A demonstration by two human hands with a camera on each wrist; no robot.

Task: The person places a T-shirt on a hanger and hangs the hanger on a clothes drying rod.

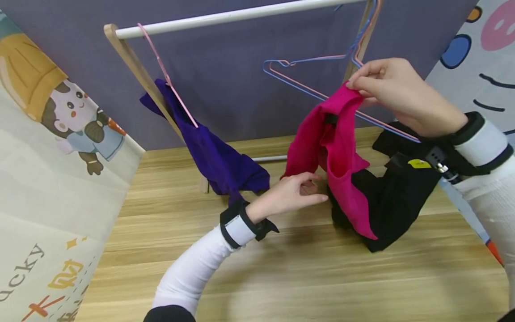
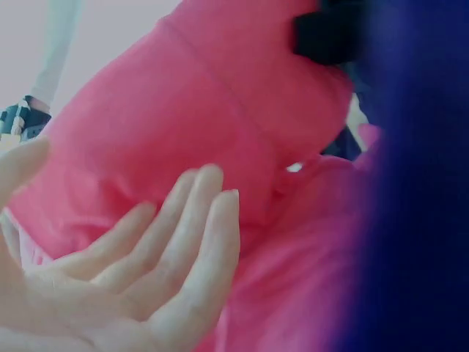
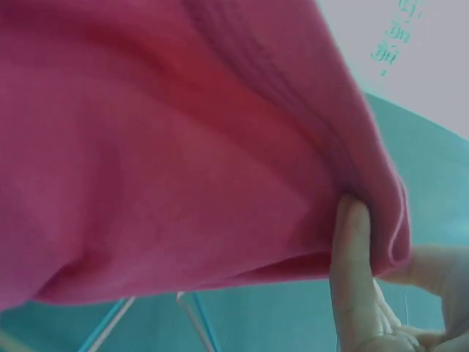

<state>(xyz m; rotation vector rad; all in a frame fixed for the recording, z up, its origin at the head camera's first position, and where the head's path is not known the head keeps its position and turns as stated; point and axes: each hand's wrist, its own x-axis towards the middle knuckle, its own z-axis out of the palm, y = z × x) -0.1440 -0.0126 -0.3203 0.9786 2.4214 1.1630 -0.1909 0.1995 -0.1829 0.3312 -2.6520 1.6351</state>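
Note:
A bright pink shirt hangs in loose folds from my right hand, which pinches its upper edge between thumb and fingers. In the right wrist view a fingertip presses on the pink cloth beside its hem. My left hand is at the lower left of the shirt, palm toward it, with fingers relaxed and apart. In the left wrist view those fingers lie in front of the pink cloth; whether they touch it I cannot tell.
Blue and pink hangers hang at the right of the white rail, behind the shirt. A purple garment hangs on a pink hanger at the left. Black clothing lies on the wooden surface behind the shirt.

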